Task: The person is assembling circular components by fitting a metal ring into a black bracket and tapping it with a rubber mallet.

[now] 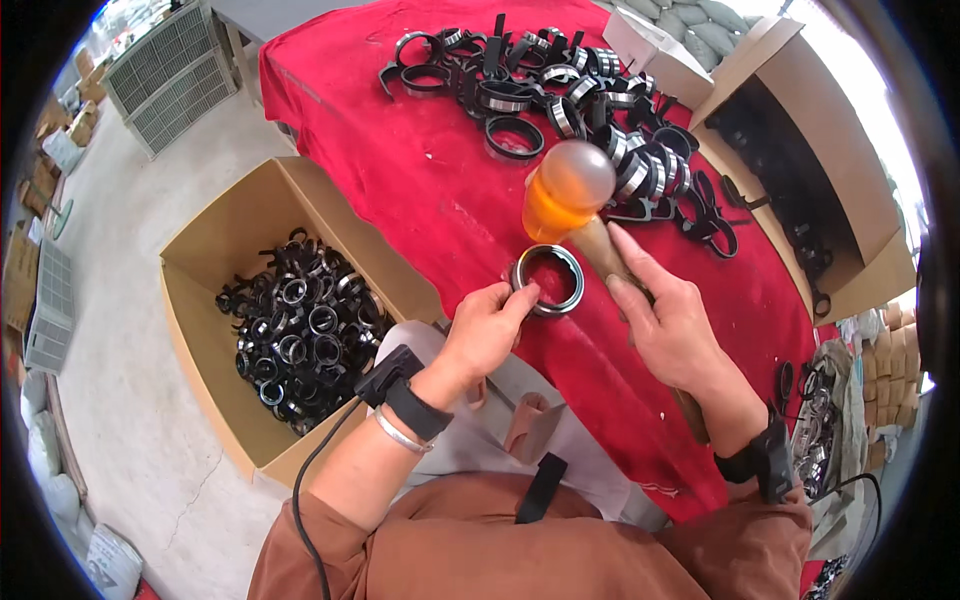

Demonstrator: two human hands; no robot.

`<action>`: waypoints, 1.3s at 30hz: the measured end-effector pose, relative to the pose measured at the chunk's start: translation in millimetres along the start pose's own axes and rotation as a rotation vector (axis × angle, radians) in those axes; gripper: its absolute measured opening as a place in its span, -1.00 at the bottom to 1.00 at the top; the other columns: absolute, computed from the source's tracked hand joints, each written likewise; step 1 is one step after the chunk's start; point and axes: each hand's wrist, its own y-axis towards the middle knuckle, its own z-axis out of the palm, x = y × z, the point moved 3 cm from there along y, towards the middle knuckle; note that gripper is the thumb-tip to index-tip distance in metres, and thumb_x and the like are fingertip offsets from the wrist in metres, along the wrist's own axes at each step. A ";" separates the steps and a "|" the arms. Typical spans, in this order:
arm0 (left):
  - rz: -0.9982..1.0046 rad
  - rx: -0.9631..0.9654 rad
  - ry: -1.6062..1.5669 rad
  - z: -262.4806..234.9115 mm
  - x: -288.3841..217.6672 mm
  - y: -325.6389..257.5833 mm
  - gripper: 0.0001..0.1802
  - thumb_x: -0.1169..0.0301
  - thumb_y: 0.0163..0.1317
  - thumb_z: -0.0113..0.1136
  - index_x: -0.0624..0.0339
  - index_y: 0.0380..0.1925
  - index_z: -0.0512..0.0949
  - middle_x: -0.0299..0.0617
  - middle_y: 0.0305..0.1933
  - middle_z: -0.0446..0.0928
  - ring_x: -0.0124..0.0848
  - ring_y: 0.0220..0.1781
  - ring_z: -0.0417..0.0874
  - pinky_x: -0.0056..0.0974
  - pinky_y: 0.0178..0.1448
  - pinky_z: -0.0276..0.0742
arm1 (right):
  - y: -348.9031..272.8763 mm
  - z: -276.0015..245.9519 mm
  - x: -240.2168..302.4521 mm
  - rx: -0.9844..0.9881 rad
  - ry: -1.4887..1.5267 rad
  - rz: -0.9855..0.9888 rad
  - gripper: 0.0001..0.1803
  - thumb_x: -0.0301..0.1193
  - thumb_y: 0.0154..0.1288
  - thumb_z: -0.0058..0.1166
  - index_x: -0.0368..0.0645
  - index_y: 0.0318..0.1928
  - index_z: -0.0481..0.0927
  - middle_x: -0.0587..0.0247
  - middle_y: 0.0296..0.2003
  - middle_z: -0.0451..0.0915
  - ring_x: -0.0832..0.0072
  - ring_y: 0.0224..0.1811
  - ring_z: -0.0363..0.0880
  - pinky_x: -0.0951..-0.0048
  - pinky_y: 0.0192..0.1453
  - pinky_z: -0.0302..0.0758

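Note:
My left hand pinches the near left edge of a black ring with a shiny metal band, held at the red cloth's near edge. In my right hand, the fingers wrap round the wooden handle of a mallet. The mallet has a translucent orange head with a pale rounded face, and it is just beyond the ring, above the cloth. From this view I cannot tell whether the head touches the ring. Part of the handle is hidden by my right hand.
Many similar black rings with metal bands are heaped on the far part of the red cloth. A cardboard box at left holds more rings. Another open carton stands at right, with black parts inside.

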 end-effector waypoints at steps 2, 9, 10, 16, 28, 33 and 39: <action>-0.013 0.005 0.020 -2.5 -0.5 3.1 -0.57 0.12 0.23 0.04 0.28 -0.60 0.47 -0.30 -0.73 0.33 -0.56 -0.65 0.30 -0.34 -0.53 0.24 | 2.5 -9.2 6.9 -0.131 -0.005 -0.110 -0.51 -0.50 0.29 -0.12 -0.18 0.25 0.22 -0.09 -0.10 0.53 0.29 -0.15 0.58 0.44 -0.15 0.46; 0.029 0.011 0.055 0.3 -3.5 1.5 -0.56 0.11 0.21 0.05 0.30 -0.62 0.47 -0.25 -0.74 0.34 -0.53 -0.64 0.32 -0.30 -0.51 0.26 | -14.8 16.6 -11.7 -0.176 0.274 -0.103 -0.46 -0.49 0.32 -0.20 -0.18 0.31 0.11 0.33 -0.40 0.48 0.73 -0.59 0.34 0.70 -0.50 0.36; 0.025 -0.009 0.066 -0.7 -3.1 1.4 -0.55 0.10 0.20 0.06 0.30 -0.62 0.47 -0.24 -0.74 0.33 -0.53 -0.63 0.32 -0.30 -0.51 0.26 | -14.1 26.8 -25.4 -0.017 0.215 0.048 -0.45 -0.46 0.33 -0.20 -0.12 0.32 0.10 0.33 -0.44 0.46 0.70 -0.62 0.36 0.69 -0.54 0.38; 0.051 -0.016 0.046 -9.7 -0.6 3.6 -0.65 0.15 0.22 0.08 0.22 -0.54 0.46 -0.36 -0.71 0.32 -0.61 -0.65 0.29 -0.41 -0.57 0.20 | -9.2 -19.2 7.7 -0.183 0.395 0.125 -0.49 -0.37 0.38 -0.27 -0.07 0.33 0.09 0.42 -0.57 0.36 0.72 -0.67 0.30 0.69 -0.61 0.32; 0.135 -0.035 0.069 -8.8 0.6 7.1 -0.61 0.21 0.20 0.08 0.30 -0.63 0.38 -0.30 -0.70 0.28 -0.55 -0.59 0.24 -0.30 -0.49 0.24 | -7.6 3.2 -31.0 0.076 0.450 0.379 -0.49 -0.33 0.39 -0.25 0.04 0.33 0.11 0.40 -0.58 0.36 0.69 -0.66 0.35 0.63 -0.63 0.38; 0.043 -0.007 -0.065 -10.3 -3.5 -2.2 -0.65 0.22 0.21 0.08 0.28 -0.59 0.42 -0.37 -0.68 0.29 -0.60 -0.58 0.23 -0.35 -0.51 0.21 | -4.6 -26.5 8.3 -0.203 0.531 0.075 -0.48 -0.32 0.39 -0.26 -0.09 0.32 0.10 0.38 -0.57 0.37 0.70 -0.67 0.31 0.67 -0.64 0.31; 0.081 -0.009 0.012 -6.6 -7.1 -1.6 -0.65 0.22 0.22 0.08 0.26 -0.59 0.42 -0.41 -0.68 0.25 -0.62 -0.59 0.21 -0.37 -0.53 0.19 | -15.9 1.9 -13.3 -0.246 0.343 -0.001 -0.47 -0.40 0.36 -0.27 -0.13 0.32 0.08 0.34 -0.55 0.41 0.69 -0.63 0.32 0.65 -0.59 0.32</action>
